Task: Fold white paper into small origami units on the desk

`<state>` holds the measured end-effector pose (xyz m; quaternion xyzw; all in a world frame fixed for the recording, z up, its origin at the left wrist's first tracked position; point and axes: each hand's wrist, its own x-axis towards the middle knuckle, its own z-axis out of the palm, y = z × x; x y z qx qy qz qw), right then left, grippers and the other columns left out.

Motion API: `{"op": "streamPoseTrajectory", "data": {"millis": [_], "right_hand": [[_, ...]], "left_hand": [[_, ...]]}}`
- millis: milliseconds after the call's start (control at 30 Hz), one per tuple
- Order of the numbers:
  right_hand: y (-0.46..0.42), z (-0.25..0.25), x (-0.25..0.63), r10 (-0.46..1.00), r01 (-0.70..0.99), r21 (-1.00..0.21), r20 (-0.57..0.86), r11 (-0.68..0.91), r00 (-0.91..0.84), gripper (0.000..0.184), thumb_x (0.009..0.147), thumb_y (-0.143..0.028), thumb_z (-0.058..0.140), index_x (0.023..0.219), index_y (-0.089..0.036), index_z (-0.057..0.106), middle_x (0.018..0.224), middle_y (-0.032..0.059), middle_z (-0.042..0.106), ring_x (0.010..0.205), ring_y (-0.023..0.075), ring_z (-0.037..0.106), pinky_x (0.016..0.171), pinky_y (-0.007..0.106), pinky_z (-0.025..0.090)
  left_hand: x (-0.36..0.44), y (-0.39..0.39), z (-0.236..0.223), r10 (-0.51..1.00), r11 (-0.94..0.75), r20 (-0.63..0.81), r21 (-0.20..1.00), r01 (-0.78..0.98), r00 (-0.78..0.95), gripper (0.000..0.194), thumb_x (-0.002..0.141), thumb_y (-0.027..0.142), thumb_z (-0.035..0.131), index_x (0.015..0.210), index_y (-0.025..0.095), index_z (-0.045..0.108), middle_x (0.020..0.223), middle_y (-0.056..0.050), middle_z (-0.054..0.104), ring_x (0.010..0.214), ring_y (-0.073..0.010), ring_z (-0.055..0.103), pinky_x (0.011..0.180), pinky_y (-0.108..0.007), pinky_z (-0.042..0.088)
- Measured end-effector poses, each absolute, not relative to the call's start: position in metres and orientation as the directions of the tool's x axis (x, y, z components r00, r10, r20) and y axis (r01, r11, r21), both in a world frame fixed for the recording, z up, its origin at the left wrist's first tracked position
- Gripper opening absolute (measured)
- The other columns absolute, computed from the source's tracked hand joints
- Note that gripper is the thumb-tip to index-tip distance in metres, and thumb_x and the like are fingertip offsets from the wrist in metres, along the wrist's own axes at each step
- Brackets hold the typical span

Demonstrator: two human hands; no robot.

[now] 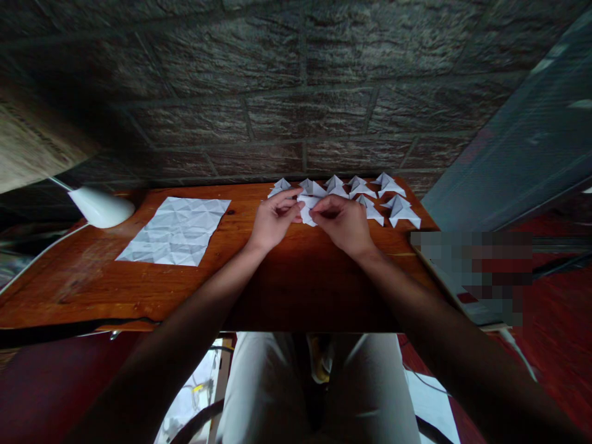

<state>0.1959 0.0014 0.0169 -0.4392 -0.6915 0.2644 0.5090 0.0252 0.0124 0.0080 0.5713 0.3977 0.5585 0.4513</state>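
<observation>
Between my two hands is a small piece of folded white paper (307,214), raised a little over the wooden table (296,271). My left hand (276,217) pinches its left side between thumb and fingers. On the other side, my right hand (343,221) grips the paper's right edge with closed fingertips. Just behind the hands stand several folded paper pieces (385,184) with pointed peaks, lined up in rows; the hands partly cover some of them. A creased sheet of paper (178,231) lies flat to the left, apart from my left hand.
A lamp with a white base (102,208) and a large shade (37,142) stands at the far left, its cord running along the table edge. The stone-block wall (272,74) rises directly behind the table. A grey panel (513,148) borders the right side.
</observation>
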Motion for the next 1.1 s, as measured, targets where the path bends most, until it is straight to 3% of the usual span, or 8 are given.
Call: {"op": "streamPoseTrajectory", "data": {"millis": [167,533,700,833,1000,1100], "right_hand": [[0.003,0.016,0.196,0.879,0.331,-0.820,0.471,0.466,-0.072,0.005,0.077,-0.018,0.070,0.074,-0.021,0.067,0.078,0.0018,0.075,0.071,0.0178,0.071,0.072,0.031,0.055],[0.010,0.015,0.203,0.931,0.167,-0.919,0.338,0.358,-0.134,0.024,0.074,-0.039,0.080,0.074,-0.021,0.063,0.072,0.0017,0.072,0.067,0.0180,0.068,0.070,0.033,0.053],[0.010,0.018,0.205,0.931,0.126,-0.924,0.352,0.362,-0.094,0.032,0.073,-0.045,0.082,0.073,-0.021,0.060,0.070,0.0014,0.071,0.066,0.0174,0.067,0.069,0.033,0.053],[0.005,0.023,0.201,0.917,0.111,-0.911,0.390,0.397,-0.079,0.033,0.076,-0.048,0.079,0.076,-0.021,0.060,0.071,0.0015,0.071,0.067,0.0174,0.068,0.068,0.033,0.054],[-0.001,0.029,0.197,0.843,0.137,-0.853,0.520,0.504,0.137,0.032,0.080,-0.047,0.077,0.088,-0.023,0.058,0.086,0.0011,0.067,0.066,0.0136,0.065,0.062,0.028,0.053],[0.006,0.026,0.201,0.783,0.142,-0.854,0.517,0.501,0.347,0.046,0.073,-0.045,0.083,0.105,-0.025,0.057,0.100,0.0027,0.064,0.075,0.0131,0.064,0.068,0.028,0.055]], "left_hand": [[0.024,0.015,0.004,0.948,-0.316,0.315,0.949,0.012,0.056,0.027,0.074,0.041,0.080,0.088,0.017,0.077,0.083,-0.003,0.078,0.071,-0.0159,0.073,0.070,-0.032,0.065],[0.018,0.017,0.003,0.939,-0.332,0.323,0.940,0.078,0.116,0.037,0.075,0.042,0.081,0.102,0.017,0.079,0.093,-0.008,0.080,0.072,-0.0173,0.075,0.070,-0.032,0.064],[0.016,0.018,0.003,0.920,-0.355,0.333,0.932,0.080,0.207,0.052,0.066,0.035,0.088,0.114,0.018,0.076,0.110,-0.010,0.078,0.086,-0.0223,0.077,0.080,-0.036,0.064],[0.019,0.018,0.003,0.936,-0.314,0.306,0.949,0.017,0.174,0.057,0.061,0.034,0.091,0.115,0.019,0.075,0.119,-0.011,0.076,0.091,-0.0239,0.076,0.089,-0.042,0.062],[0.025,0.019,0.006,0.960,-0.237,0.258,0.955,-0.177,0.108,0.058,0.056,0.030,0.094,0.110,0.020,0.077,0.118,-0.009,0.076,0.104,-0.0275,0.073,0.102,-0.049,0.054],[0.026,0.017,0.009,0.967,-0.205,0.237,0.943,-0.262,0.095,0.056,0.056,0.028,0.094,0.109,0.023,0.077,0.121,-0.009,0.075,0.110,-0.0293,0.071,0.105,-0.053,0.051]]}}
